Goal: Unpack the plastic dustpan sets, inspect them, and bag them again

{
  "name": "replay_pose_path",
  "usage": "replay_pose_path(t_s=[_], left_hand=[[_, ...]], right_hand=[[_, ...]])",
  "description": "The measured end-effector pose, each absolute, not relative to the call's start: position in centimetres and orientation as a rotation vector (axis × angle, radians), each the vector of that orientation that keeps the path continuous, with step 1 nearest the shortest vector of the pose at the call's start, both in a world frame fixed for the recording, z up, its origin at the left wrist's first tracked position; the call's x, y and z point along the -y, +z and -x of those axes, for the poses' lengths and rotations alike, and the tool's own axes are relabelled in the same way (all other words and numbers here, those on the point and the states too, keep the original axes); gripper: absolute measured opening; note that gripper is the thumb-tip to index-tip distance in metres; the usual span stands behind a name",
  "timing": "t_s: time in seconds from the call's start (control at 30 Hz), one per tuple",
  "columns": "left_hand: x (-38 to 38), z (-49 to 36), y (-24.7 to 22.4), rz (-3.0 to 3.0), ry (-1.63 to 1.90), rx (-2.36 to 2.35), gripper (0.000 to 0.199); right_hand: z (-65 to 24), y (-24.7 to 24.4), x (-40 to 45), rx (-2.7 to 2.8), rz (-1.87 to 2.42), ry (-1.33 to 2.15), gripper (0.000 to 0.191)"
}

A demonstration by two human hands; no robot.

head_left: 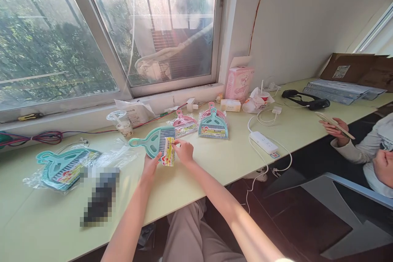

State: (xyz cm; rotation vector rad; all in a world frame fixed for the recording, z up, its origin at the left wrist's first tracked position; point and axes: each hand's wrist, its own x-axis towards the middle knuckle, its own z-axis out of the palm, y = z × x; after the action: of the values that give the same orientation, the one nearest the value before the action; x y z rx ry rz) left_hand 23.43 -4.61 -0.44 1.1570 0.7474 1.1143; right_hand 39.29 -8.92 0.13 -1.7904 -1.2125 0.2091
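A mint-green mini dustpan and brush set [156, 141] is held above the table, its handle pointing left. My left hand [151, 166] grips its lower edge, thumb on the front. At its right side, the fingers of my right hand [185, 151] pinch the edge of the yellow printed label [168, 152]. Behind lie a pink dustpan set [184, 124] and a green dustpan set [213, 126] with another pink one under it. To the left, several green dustpan sets [66, 168] rest in clear plastic bags.
A lidded plastic cup [122, 124] stands by the window. A white power strip [263, 142] with cables, a pink box [240, 83], a black headset [306, 100] and cardboard boxes [353, 71] are to the right. Another person's hand [336, 127] holds a phone. A pixelated dark patch [101, 198] covers something at left.
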Motion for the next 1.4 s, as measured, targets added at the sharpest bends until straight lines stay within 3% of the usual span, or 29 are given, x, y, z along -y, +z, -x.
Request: replay_pose_path(t_s=[0.47,0.77,0.97,1.4], left_hand=[[5.4,-24.1,-0.1,-1.145,1.116,-0.759,0.072],[5.7,-24.0,0.7,-1.153,1.083,-0.724,0.081],[5.0,-24.1,-0.2,-1.132,1.054,-0.713,0.068],[5.1,-24.3,-1.4,-1.193,1.075,-0.738,0.059]], right_hand=[[-39.1,0.2,9.0,1.274,1.684,0.120,0.023],[-39.8,-0.2,8.0,1.036,1.507,0.361,0.022],[-40.3,-1.0,6.8,0.860,1.237,0.620,0.029],[-39.9,-0.9,8.3,1.068,1.685,0.265,0.031]])
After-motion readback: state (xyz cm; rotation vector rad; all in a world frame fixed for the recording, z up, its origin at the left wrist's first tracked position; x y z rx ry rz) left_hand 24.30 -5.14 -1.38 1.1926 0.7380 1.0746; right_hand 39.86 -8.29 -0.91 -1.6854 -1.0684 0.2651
